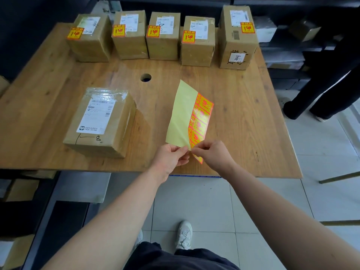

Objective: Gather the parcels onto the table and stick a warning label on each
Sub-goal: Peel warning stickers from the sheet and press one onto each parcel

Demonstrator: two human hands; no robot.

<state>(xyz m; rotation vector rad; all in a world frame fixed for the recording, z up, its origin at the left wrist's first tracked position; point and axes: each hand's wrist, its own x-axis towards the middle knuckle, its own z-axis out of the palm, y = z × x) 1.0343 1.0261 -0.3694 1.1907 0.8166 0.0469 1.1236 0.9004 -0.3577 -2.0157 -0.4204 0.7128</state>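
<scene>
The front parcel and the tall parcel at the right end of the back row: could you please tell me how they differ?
The tall parcel carries a warning label on top; the front parcel has none. The front parcel lies low and alone near the front of the table; the tall parcel stands higher at the far edge. Both are brown cardboard, each with a white shipping label on top.

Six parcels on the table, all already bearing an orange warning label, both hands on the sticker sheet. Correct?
Not all six: the head view shows the near parcel with no warning label yet. The five back-row parcels bear one, and the left hand and right hand are on the sticker sheet.
</scene>
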